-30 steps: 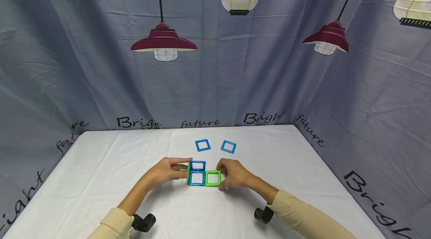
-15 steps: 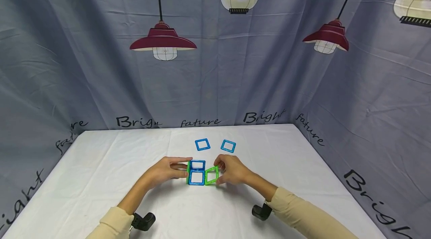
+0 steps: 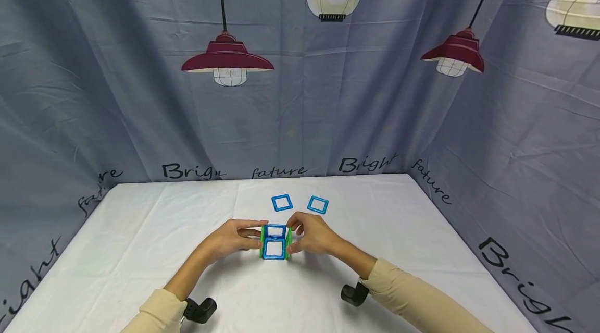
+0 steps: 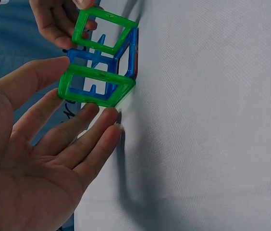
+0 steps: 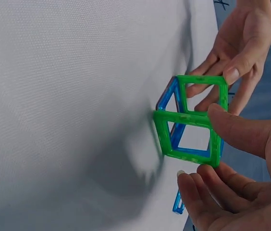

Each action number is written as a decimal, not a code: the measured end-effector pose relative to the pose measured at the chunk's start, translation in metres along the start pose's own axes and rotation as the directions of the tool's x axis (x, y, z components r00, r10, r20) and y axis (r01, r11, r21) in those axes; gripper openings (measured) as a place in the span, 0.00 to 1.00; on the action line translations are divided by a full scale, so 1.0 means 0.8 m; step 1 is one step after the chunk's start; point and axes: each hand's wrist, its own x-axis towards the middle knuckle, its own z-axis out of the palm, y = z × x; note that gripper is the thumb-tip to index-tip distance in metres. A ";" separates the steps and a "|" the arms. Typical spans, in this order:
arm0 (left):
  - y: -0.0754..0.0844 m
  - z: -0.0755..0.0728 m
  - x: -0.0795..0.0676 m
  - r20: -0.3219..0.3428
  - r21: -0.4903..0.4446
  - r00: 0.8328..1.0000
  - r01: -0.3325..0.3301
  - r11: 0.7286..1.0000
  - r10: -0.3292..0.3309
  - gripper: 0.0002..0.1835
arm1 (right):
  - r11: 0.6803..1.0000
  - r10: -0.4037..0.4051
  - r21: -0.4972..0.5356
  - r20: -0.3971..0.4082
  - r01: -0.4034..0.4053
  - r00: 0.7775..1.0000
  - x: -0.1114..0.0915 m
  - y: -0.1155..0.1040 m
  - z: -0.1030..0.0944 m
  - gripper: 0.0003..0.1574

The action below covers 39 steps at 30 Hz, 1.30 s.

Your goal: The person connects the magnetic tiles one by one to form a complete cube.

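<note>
Two green square magnetic tiles stand upright as facing side walls in the wrist views. Between them, in the head view, a blue square tile (image 3: 274, 257) lies flat and another blue tile (image 3: 275, 226) stands at its far edge. My left hand (image 3: 229, 237) holds the left green tile (image 4: 94, 72), thumb at its upper corner and fingers along the opposite edge. On the other side my right hand (image 3: 315, 234) pinches the right green tile (image 5: 186, 118) between thumb and fingers.
Two loose blue square tiles (image 3: 280, 196) lie farther back on the white-covered table (image 3: 375, 208). Black wrist cameras (image 3: 200, 311) hang below both forearms. A grey-blue curtain (image 3: 300, 114) printed with lamps surrounds the table's back and sides.
My right hand has swung the right green tile up from flat to upright against the blue base tile, moving left as it did so. The left hand has stayed in place.
</note>
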 end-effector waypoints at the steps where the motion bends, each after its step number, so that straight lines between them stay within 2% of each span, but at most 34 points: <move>1: 0.000 0.000 0.000 0.000 0.002 1.000 0.001 1.000 -0.001 0.31 | 1.000 0.003 0.001 0.000 -0.003 1.000 0.000 0.000 0.000 0.32; 15: 0.000 0.000 -0.001 0.005 0.010 1.000 -0.002 1.000 0.002 0.32 | 1.000 0.023 -0.008 -0.004 -0.023 1.000 0.003 -0.002 0.006 0.33; 27: 0.005 0.001 -0.008 -0.041 0.141 0.999 -0.003 0.990 0.009 0.32 | 0.998 0.067 0.011 0.041 -0.068 0.997 0.005 -0.005 0.009 0.33; 34: 0.010 0.001 -0.010 -0.043 0.152 0.998 -0.033 0.988 0.040 0.33 | 0.999 0.046 0.004 0.047 -0.046 0.998 0.008 -0.004 0.006 0.34; 37: 0.015 -0.001 -0.011 -0.033 0.154 0.998 -0.050 0.987 0.056 0.30 | 0.999 0.039 0.003 0.048 -0.039 0.998 0.008 -0.001 0.002 0.31; 39: 0.017 -0.001 -0.010 -0.036 0.159 0.997 -0.058 0.986 0.065 0.27 | 0.999 0.040 0.003 0.042 -0.040 0.998 0.008 0.001 0.000 0.26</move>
